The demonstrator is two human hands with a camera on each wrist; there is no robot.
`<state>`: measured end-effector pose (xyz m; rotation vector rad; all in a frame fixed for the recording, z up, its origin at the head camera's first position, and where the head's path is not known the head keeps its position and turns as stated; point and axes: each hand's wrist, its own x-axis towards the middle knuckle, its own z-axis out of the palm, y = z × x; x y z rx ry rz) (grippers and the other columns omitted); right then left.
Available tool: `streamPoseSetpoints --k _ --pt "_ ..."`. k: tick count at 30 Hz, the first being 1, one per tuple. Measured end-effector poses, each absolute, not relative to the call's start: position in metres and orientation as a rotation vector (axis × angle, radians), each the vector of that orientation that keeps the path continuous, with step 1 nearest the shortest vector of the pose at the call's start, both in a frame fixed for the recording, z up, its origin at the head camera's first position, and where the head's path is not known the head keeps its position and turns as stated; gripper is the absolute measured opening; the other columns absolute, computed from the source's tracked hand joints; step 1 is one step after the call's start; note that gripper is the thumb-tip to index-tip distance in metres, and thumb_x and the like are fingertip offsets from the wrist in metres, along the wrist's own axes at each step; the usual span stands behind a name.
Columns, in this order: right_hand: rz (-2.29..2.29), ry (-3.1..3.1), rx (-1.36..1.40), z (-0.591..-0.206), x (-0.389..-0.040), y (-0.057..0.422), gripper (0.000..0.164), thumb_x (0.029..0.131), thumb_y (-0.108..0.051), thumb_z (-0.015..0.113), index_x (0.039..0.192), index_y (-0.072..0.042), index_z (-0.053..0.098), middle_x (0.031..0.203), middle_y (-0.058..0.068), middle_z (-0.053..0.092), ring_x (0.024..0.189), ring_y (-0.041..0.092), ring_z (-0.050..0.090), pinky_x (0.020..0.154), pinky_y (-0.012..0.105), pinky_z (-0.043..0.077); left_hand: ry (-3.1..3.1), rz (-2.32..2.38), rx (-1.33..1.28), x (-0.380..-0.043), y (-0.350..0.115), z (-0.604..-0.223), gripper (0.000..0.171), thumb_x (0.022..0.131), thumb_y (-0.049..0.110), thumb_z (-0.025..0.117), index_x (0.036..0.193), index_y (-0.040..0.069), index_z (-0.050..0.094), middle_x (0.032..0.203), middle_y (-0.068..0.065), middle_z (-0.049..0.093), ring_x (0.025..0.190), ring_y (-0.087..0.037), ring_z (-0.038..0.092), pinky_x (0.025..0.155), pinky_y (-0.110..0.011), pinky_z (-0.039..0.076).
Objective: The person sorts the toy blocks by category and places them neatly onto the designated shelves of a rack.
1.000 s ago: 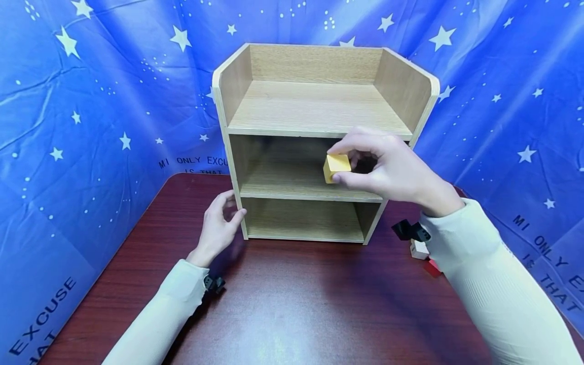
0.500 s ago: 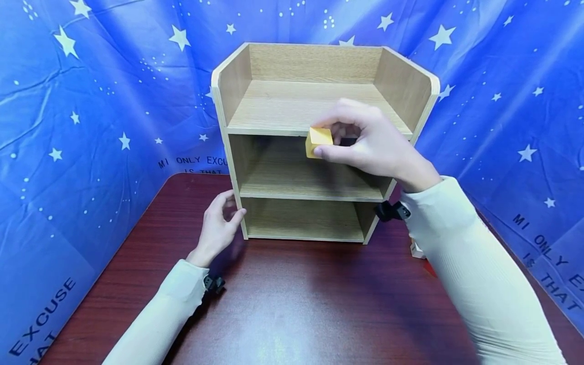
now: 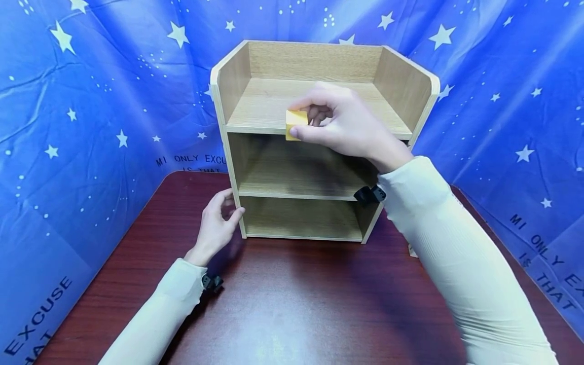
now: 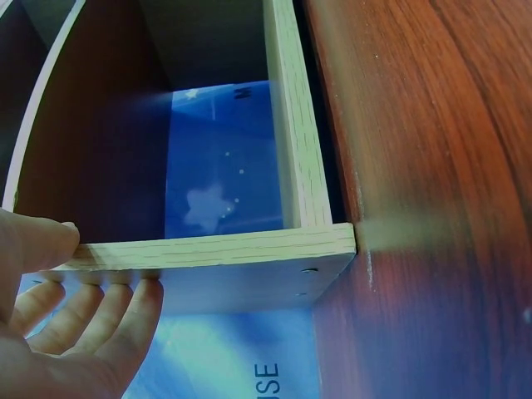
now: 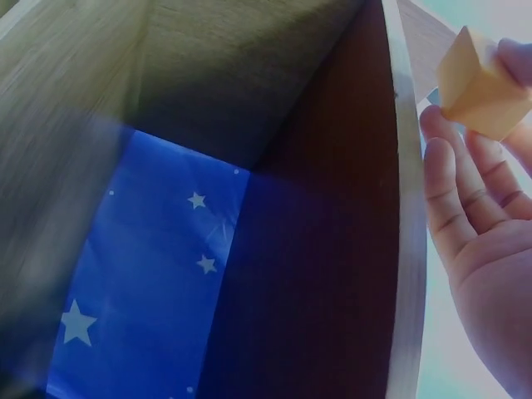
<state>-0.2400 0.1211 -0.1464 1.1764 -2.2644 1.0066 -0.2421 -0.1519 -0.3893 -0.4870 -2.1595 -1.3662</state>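
Observation:
A yellow block (image 3: 296, 117) is pinched between the thumb and fingers of my right hand (image 3: 343, 120). It is held up in front of the front edge of the top board of a light wooden shelf unit (image 3: 315, 63). In the right wrist view the same block (image 5: 480, 87) shows at the upper right, and the other fingers lie below it. My left hand (image 3: 213, 227) holds the lower left side panel of the shelf. Its thumb lies at the panel's front edge and the fingers (image 4: 112, 320) rest against the outer face.
The shelf unit stands on a dark red-brown table (image 3: 292, 299), with two compartments below its top tray. Part of a white block (image 3: 412, 251) shows behind my right sleeve. A blue star-patterned cloth (image 3: 114, 101) hangs around the back and sides.
My right hand has moved up and to the left with the yellow block, from before the middle compartment to the top board's edge. The red block is now hidden by the sleeve. The left hand stays put.

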Motion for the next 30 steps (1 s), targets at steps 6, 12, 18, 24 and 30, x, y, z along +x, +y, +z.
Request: streamPoseSetpoints --k 6,12,18,24,30 --pt "0.998 -2.270 1.200 -0.143 -0.244 0.112 0.028 0.080 -0.017 0.077 0.106 -0.009 0.072 0.083 0.001 0.057 0.073 0.011 0.054 0.061 0.022 0.046 -2.165 -1.350 -0.481 -0.243 -0.152 -0.390 0.044 0.080 -0.005 0.071 0.122 0.000 0.056 0.104 -0.014 0.063 0.090 -0.023 0.066 0.073 -0.029 0.059" --pt "1.015 -2.312 1.188 -0.140 -0.248 0.101 0.030 0.081 -0.018 0.076 0.109 -0.009 0.071 0.087 0.004 0.057 0.076 0.012 0.054 0.067 0.021 0.048 -2.167 -1.349 -0.474 -0.243 -0.152 -0.390 0.044 0.080 -0.005 0.071 0.122 0.001 0.056 0.104 -0.014 0.063 0.089 -0.023 0.066 0.074 -0.028 0.059" --pt "1.028 -2.331 1.168 -0.135 -0.255 0.092 0.029 0.080 -0.018 0.077 0.107 -0.007 0.070 0.087 0.005 0.057 0.076 0.012 0.055 0.071 0.020 0.050 -2.165 -1.364 -0.476 -0.243 -0.152 -0.390 0.045 0.081 -0.005 0.071 0.122 0.000 0.056 0.105 -0.015 0.062 0.091 -0.023 0.065 0.075 -0.029 0.059" --pt "1.015 -2.360 1.152 -0.133 -0.265 0.085 0.029 0.081 -0.018 0.077 0.106 -0.006 0.070 0.086 0.005 0.057 0.074 0.012 0.055 0.070 0.020 0.047 -2.177 -1.354 -0.464 -0.243 -0.152 -0.391 0.044 0.081 -0.004 0.071 0.122 0.001 0.056 0.105 -0.013 0.062 0.091 -0.022 0.065 0.074 -0.031 0.059" --pt "0.981 -2.411 1.143 -0.133 -0.273 0.077 0.029 0.082 -0.021 0.076 0.107 -0.008 0.069 0.085 0.003 0.058 0.073 0.011 0.055 0.069 0.021 0.046 -2.172 -1.352 -0.472 -0.243 -0.153 -0.390 0.043 0.081 -0.004 0.071 0.122 0.001 0.057 0.104 -0.014 0.062 0.090 -0.022 0.066 0.075 -0.029 0.059"
